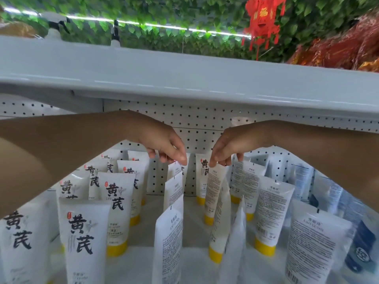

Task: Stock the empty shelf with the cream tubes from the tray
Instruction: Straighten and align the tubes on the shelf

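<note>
left hand [164,146]: fingertips curled, pinching the crimped top of an upright white plastic cream tube [176,171] by the back edge | right hand [227,145]: pinching the top of a tilted yellow-capped white tube [214,185] just beside it | rows of matching tubes [82,232] stand cap-down across the white metal shelf [192,228] | perforated white back panel [196,140] behind

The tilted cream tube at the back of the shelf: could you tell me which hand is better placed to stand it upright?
Probably the right hand: it pinches the top of the tilted tube, while the left hand pinches a neighbouring tube.
</note>
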`<state>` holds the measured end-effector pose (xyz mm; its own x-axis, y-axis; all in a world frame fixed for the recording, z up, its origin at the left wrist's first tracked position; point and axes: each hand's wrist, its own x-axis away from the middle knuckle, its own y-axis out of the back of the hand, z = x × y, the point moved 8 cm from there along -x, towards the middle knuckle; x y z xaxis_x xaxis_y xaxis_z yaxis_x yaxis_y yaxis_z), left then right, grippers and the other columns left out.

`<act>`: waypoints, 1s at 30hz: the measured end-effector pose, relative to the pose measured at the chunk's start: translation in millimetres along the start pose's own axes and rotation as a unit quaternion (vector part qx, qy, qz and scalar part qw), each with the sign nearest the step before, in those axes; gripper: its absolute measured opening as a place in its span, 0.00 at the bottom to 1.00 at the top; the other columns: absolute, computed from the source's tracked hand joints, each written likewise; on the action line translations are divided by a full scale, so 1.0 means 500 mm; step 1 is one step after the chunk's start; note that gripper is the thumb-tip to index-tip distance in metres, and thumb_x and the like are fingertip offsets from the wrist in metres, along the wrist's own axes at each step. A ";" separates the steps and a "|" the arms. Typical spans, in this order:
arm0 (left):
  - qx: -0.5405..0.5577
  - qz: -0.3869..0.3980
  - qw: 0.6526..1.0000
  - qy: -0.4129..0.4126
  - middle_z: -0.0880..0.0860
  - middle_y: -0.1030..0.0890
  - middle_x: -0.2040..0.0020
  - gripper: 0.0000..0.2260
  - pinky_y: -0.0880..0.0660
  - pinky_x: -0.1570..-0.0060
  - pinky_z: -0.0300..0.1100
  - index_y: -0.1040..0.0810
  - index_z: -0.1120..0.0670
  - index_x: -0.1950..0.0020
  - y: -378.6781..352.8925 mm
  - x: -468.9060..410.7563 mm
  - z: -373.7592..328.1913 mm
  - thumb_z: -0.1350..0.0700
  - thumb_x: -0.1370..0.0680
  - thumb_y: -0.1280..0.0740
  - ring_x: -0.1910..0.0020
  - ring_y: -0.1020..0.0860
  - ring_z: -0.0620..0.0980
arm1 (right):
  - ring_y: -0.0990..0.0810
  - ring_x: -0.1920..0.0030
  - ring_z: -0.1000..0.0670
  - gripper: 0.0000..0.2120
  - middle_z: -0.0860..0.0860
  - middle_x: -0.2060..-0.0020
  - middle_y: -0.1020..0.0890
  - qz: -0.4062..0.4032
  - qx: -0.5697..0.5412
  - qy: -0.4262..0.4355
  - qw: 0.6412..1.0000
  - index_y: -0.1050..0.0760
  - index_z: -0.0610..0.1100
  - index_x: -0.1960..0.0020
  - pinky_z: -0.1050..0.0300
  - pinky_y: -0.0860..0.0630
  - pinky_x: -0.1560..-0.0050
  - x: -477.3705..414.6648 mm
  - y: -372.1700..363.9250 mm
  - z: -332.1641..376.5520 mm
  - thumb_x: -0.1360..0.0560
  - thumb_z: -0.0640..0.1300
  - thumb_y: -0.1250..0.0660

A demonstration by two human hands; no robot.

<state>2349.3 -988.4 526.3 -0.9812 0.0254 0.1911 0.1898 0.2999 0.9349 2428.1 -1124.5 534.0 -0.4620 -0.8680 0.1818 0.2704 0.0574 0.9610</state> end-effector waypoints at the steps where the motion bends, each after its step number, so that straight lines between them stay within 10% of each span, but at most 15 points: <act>1: 0.000 0.005 1.000 0.004 0.45 0.22 0.61 0.11 0.26 0.60 0.37 0.17 0.43 0.46 -0.005 0.001 0.000 0.42 0.25 0.33 0.58 0.23 0.43 | 0.20 0.55 0.58 0.09 0.56 0.59 0.18 -0.002 -0.005 -0.001 1.000 0.16 0.54 0.47 0.60 0.24 0.55 0.002 -0.001 0.001 0.22 0.45 0.34; 12: 0.080 -0.042 0.994 0.067 0.56 0.15 0.54 0.09 0.26 0.64 0.36 0.18 0.59 0.44 -0.020 0.004 -0.006 0.61 0.24 0.32 0.60 0.23 0.47 | 0.18 0.54 0.60 0.11 0.59 0.58 0.15 -0.058 0.052 -0.012 0.997 0.16 0.50 0.45 0.63 0.23 0.56 0.005 -0.004 0.005 0.27 0.48 0.26; 19: -0.082 -0.173 0.981 0.041 0.41 0.19 0.59 0.03 0.30 0.59 0.32 0.17 0.48 0.57 0.003 -0.004 -0.028 0.51 0.28 0.25 0.58 0.23 0.39 | 0.19 0.53 0.57 0.10 0.58 0.57 0.15 -0.153 0.088 -0.007 0.984 0.15 0.48 0.51 0.61 0.23 0.49 0.003 0.010 0.014 0.29 0.52 0.24; 30: -0.084 -0.225 0.970 0.041 0.46 0.17 0.57 0.07 0.27 0.54 0.37 0.16 0.54 0.56 0.002 -0.007 -0.020 0.51 0.30 0.24 0.55 0.20 0.44 | 0.19 0.51 0.57 0.11 0.59 0.59 0.17 -0.162 0.069 -0.006 0.984 0.15 0.47 0.49 0.62 0.24 0.48 -0.003 0.007 0.017 0.29 0.51 0.24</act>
<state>2353.2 -997.8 529.9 -0.9611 -0.1498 -0.2319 -0.2485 0.1038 0.9630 2422.4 -1118.7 539.0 -0.5160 -0.8454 -0.1381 -0.0108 -0.1548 0.9879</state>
